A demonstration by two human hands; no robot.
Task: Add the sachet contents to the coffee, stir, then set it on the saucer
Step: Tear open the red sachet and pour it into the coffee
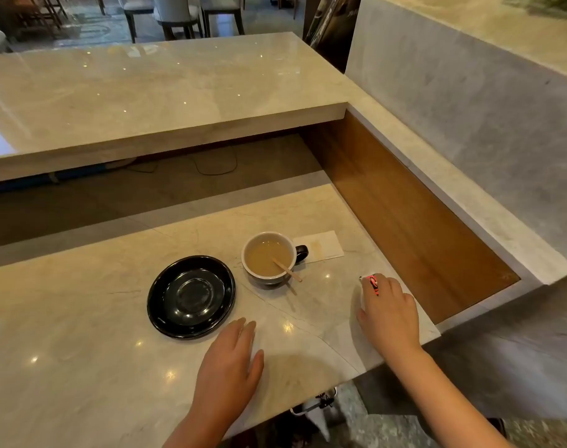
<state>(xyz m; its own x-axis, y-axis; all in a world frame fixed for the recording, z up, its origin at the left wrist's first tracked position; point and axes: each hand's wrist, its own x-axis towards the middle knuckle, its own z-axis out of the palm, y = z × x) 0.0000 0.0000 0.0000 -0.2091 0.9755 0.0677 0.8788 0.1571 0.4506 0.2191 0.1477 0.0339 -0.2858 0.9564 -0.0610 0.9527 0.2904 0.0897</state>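
A cup [269, 257] of light brown coffee with a dark handle stands on the marble counter [82, 367]. A wooden stirrer [287, 269] leans in it, its end over the near rim. Left of the cup lies an empty black saucer [191, 297]. My right hand [388, 310] rests on the counter to the right of the cup, fingers closed over a small red and white sachet [372, 281] that peeks out at the fingertips. My left hand [232, 357] lies flat on the counter just near the saucer's front edge, holding nothing.
A white paper slip [321, 247] lies behind the cup by its handle. A higher marble shelf [146, 101] overhangs the back of the counter. A wooden side panel [405, 215] and grey wall close the right side. The counter's front edge runs under my wrists.
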